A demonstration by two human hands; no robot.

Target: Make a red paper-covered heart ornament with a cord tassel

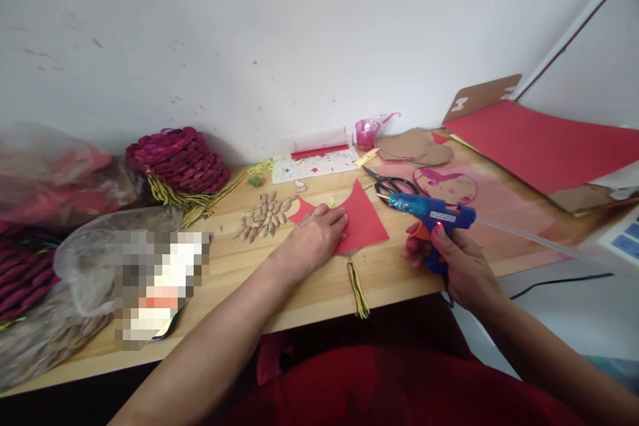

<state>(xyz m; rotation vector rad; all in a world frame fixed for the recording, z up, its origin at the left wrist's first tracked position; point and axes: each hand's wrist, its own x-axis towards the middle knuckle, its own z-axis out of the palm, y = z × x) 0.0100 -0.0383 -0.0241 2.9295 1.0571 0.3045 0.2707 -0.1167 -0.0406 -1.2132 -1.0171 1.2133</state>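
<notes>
My right hand (pixel 462 259) is wrapped round the handle of a blue hot glue gun (pixel 429 208). Its nozzle points left above the table and a small red light glows on its side. A clear glue stick (pixel 524 236) sticks out of its back end. My left hand (pixel 319 233) lies flat on a piece of red paper (pixel 367 219) with curved cut edges, pressing it down. From under the paper's lower edge hangs a yellow-green and dark tassel (pixel 358 289). What else lies beneath the paper is mostly hidden. Black-handled scissors (pixel 392 184) rest just behind the gun.
Peanuts in shells (pixel 264 216) are heaped left of my left hand. Further left are a coil of magenta braid (pixel 182 160), plastic bags (pixel 84 259) and a blurred-out phone (pixel 170 286). Behind stand a pink cup (pixel 367 135) and cardboard shapes (pixel 414 148); red sheets (pixel 544 143) lie right.
</notes>
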